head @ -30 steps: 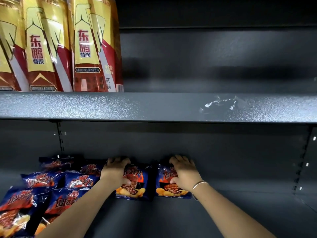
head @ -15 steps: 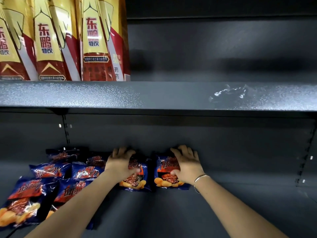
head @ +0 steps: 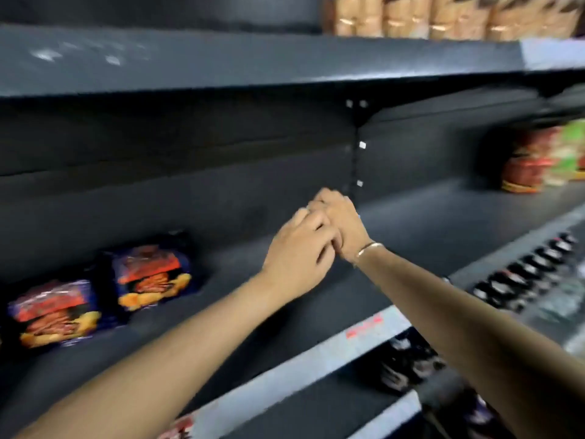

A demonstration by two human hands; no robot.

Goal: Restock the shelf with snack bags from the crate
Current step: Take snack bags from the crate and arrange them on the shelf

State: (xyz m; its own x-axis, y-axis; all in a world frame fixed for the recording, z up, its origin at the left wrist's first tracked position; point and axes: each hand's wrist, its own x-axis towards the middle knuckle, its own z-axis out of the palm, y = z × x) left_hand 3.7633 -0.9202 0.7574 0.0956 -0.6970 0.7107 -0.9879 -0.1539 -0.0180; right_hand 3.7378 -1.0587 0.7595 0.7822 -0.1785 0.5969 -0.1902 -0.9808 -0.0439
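Head view shows both hands meeting empty above the dark metal shelf (head: 411, 229): left hand (head: 297, 251) loosely curled against right hand (head: 340, 223). Two blue foil snack bags (head: 152, 275) lie left of them; much shelf remains bare, crate unseen.

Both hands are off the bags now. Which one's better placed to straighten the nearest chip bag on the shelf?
Left, probably. The left hand lies on the side of the chip bag; the right hand is beyond it and would have to cross over.
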